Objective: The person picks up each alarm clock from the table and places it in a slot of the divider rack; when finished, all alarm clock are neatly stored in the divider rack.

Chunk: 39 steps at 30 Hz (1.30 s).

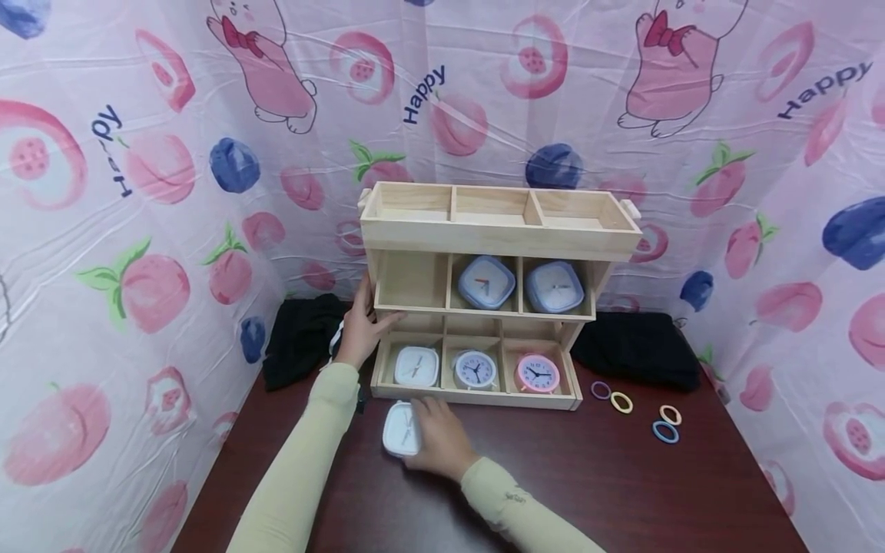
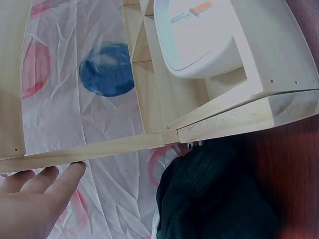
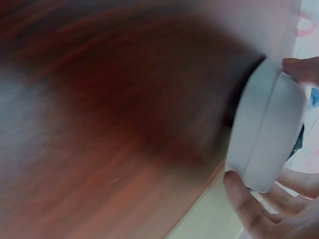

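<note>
In the head view my right hand [image 1: 442, 438] holds a white square alarm clock [image 1: 401, 428] in front of the wooden rack [image 1: 477, 401]. The right wrist view shows the clock's pale side [image 3: 266, 127], with the thumb on one edge and fingers on the opposite one. My left hand [image 1: 359, 334] touches the rack's left side; in the left wrist view its fingertips rest against a wooden upright [image 2: 99, 151]. On the bottom shelf sit another white square clock [image 1: 417, 366], a round white clock [image 1: 475, 370] and a round pink clock [image 1: 538, 374].
The middle shelf holds two blue clocks [image 1: 487, 283] in its centre and right compartments. Black cloth [image 1: 304, 338] lies left of the rack, and a black cloth bundle [image 1: 636, 349] lies right. Several coloured rings [image 1: 621, 402] are on the dark red table [image 1: 588, 476]. Patterned curtains [image 1: 442, 100] surround the table.
</note>
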Available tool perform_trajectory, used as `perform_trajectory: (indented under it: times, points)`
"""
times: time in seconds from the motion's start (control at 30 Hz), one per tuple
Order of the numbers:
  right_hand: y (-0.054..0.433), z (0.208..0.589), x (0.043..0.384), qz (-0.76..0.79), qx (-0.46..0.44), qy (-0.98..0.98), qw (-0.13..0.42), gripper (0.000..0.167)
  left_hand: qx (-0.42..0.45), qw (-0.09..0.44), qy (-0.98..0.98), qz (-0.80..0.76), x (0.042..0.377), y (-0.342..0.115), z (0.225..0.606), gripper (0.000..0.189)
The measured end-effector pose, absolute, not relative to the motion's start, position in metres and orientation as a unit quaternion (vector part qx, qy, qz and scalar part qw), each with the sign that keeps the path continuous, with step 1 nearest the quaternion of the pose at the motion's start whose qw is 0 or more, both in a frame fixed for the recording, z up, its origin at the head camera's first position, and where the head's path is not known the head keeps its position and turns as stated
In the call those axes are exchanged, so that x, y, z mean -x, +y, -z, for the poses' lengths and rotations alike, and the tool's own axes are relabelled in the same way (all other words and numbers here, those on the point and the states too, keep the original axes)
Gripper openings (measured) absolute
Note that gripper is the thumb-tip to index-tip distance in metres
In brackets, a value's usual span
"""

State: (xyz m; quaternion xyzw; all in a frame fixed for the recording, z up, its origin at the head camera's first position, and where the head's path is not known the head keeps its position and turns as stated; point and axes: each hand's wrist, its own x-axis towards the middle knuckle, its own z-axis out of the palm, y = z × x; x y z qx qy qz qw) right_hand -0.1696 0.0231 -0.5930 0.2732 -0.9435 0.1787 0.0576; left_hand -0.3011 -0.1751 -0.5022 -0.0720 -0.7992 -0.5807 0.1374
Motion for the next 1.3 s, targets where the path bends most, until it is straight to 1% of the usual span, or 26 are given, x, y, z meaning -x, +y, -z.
perform_trajectory:
  times: [0.1, 0.23, 0.6, 0.8, 0.9, 1.13, 1.23, 1.3]
  points:
    - [0.031, 0.593, 0.171, -0.196, -0.272, -0.94, 0.068, 0.107, 0.074, 0.137, -0.799, 0.58, 0.301, -0.176, 0.503, 0.109]
    - [0.043, 0.584, 0.177, -0.215, -0.283, -0.929, 0.101, 0.11, 0.074, 0.133, -0.799, 0.582, 0.301, -0.176, 0.503, 0.109]
    - [0.063, 0.51, 0.212, -0.247, -0.34, -0.883, 0.21, 0.106, 0.071, 0.137, -0.802, 0.577, 0.302, -0.178, 0.503, 0.11]
    - [0.063, 0.481, 0.234, -0.251, -0.348, -0.858, 0.282, 0.102, 0.075, 0.139, -0.802, 0.577, 0.303, -0.177, 0.504, 0.109]
    - [0.06, 0.471, 0.245, -0.268, -0.338, -0.848, 0.307, 0.096, 0.075, 0.138, -0.801, 0.578, 0.304, -0.178, 0.506, 0.108]
    - [0.042, 0.453, 0.274, -0.321, -0.287, -0.828, 0.36, 0.07, 0.077, 0.142, -0.797, 0.582, 0.304, -0.179, 0.505, 0.104]
    - [0.033, 0.448, 0.287, -0.325, -0.268, -0.827, 0.372, 0.063, 0.076, 0.137, -0.801, 0.578, 0.303, -0.179, 0.505, 0.107]
    - [0.028, 0.446, 0.294, -0.325, -0.257, -0.831, 0.37, 0.06, 0.076, 0.133, -0.804, 0.575, 0.303, -0.18, 0.505, 0.109]
